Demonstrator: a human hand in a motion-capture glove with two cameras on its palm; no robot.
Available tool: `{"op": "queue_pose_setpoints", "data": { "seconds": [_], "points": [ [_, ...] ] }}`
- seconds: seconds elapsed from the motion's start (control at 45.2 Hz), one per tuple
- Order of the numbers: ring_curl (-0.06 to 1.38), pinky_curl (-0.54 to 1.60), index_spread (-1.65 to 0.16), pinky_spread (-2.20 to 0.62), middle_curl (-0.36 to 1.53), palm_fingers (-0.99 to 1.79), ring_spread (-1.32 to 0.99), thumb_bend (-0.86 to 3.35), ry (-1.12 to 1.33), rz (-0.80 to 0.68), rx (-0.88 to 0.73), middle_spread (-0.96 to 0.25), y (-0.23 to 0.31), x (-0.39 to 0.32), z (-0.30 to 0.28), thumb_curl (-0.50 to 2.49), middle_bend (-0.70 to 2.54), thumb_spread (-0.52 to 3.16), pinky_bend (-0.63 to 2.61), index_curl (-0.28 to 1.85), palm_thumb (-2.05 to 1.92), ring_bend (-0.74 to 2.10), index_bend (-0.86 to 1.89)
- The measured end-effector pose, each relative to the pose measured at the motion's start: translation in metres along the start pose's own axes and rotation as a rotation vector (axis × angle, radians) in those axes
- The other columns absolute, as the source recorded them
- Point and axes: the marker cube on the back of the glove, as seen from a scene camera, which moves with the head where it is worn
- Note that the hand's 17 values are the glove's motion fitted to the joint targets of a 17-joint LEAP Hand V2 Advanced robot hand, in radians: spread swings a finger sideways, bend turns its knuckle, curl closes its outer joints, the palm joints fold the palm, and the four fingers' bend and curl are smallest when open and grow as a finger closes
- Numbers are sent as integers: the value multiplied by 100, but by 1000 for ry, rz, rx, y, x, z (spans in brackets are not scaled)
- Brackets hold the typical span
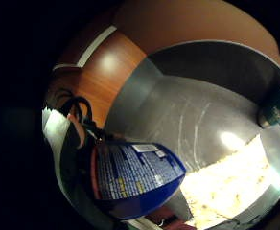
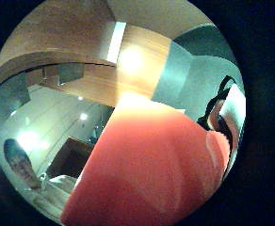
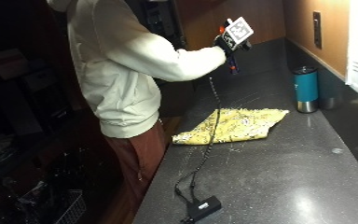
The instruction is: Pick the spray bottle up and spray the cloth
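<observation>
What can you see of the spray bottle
The spray bottle has a dark blue body with a label of small white and yellow print, and a red-orange upper part. The gloved right hand grips it, lifted clear of the counter, above and beyond the cloth. Its nozzle is not clear.

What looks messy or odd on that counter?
Only the yellow cloth: it lies rumpled and skewed on the dark counter, not folded flat. The teal tumbler stands upright; no spill shows. The right hand holds the spray bottle aloft.

Dark speckled countertop (image 3: 278,177) carries a yellow cloth (image 3: 235,125) (crumpled), apparently a teal tumbler (image 3: 305,88).
</observation>
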Motion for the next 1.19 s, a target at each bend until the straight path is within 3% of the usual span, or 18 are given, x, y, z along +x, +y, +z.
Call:
{"op": "queue_pose_setpoints", "data": {
  "seconds": [0.199,0.332,0.575,0.685,0.818,0.906,0.995,1.194],
  "points": [
    [42,37,-15,-20,48,138,-17,-3,-124,6,94,-11,-6,8,36,80,57,25,34,53,94,51,46],
    [42,37,-15,-20,48,137,-17,-3,-154,32,126,-11,-20,16,89,80,56,26,34,53,94,51,44],
    [41,37,-14,-20,48,137,-17,-3,-137,59,114,-10,-10,49,114,80,56,26,34,53,94,50,44],
    [41,37,-14,-19,48,137,-17,-3,-105,94,310,-10,-36,69,119,80,56,26,34,53,94,50,44],
    [41,38,-14,-19,48,136,-17,-3,-118,74,67,-9,-7,75,144,80,55,26,35,52,93,50,43],
    [41,37,-14,-19,48,136,-17,-3,-113,82,65,-9,-6,84,150,80,54,26,35,52,93,51,43],
    [41,37,-14,-19,47,135,-17,-3,-98,115,183,-8,-20,98,153,81,54,26,35,52,93,50,42],
    [41,37,-13,-18,47,133,-16,-3,-88,144,107,-8,-10,115,169,81,52,27,36,52,93,49,39]
  ]
}}
